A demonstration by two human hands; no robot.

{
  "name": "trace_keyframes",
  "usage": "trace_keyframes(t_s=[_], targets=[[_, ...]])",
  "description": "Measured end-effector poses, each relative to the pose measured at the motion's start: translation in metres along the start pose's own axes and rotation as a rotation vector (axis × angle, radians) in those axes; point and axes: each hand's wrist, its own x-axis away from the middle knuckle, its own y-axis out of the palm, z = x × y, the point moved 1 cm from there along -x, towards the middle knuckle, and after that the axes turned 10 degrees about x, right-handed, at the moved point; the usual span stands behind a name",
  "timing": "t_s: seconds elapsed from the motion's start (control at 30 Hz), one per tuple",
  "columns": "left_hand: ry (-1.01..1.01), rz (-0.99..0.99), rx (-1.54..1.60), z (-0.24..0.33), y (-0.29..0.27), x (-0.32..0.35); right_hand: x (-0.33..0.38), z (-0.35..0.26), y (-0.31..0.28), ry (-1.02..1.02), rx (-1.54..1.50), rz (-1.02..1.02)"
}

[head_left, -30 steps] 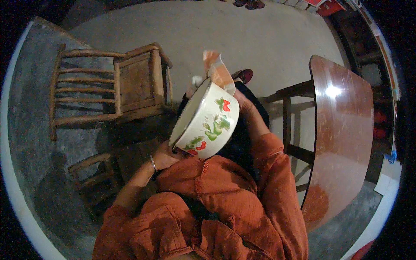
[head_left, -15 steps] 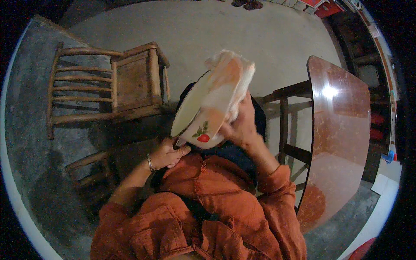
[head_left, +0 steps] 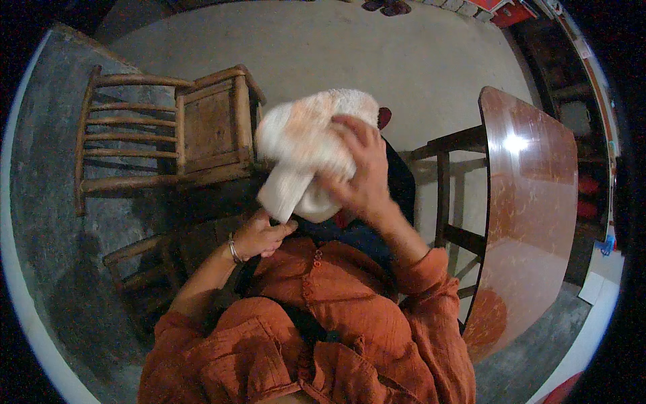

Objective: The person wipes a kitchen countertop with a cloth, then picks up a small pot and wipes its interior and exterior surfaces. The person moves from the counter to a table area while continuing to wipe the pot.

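Right hand [head_left: 360, 168] spread wide over white cloth [head_left: 306, 138], palm + fingers pressing it onto bowl [head_left: 316, 205]; only a pale sliver of bowl showing under cloth, rest covered. Held up in front of chest, over lap, not resting on anything — prob. so cloth can wrap round the curved side while wiping. Loose cloth end hanging down at lower left of bundle. Left hand [head_left: 262, 236] curled narrow beneath, fingertips at bowl's lower edge near the dangling end, looks like bracing from below so it doesn't slip; exact grip can't tell, partly hidden. Thin bracelet [head_left: 233, 249] on left wrist. Orange sleeves, both forearms. Wooden chair [head_left: 171, 128] w/ slatted back standing on concrete floor [head_left: 404, 60] to the left, well apart. Glossy reddish surface [head_left: 531, 202] to the right, near right elbow, not touched.
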Motion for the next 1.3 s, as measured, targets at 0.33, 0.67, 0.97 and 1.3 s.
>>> trace_keyframes(t_s=[0.33,0.67,0.97,1.3], targets=[[0.103,0.060,-0.117,-0.015,-0.012,-0.003,0.002,0.138,0.093,0.619,-1.173,-0.578],[0.540,0.436,-0.831,-0.039,-0.028,-0.026,0.020,0.113,0.050,0.344,-0.881,-0.272],[0.618,0.193,-0.667,-0.051,-0.039,-0.042,0.048,0.004,-0.015,-0.050,-0.084,-0.021],[0.096,0.097,-0.580,0.005,-0.015,-0.010,0.022,-0.003,-0.010,-0.170,-0.016,-0.037]])
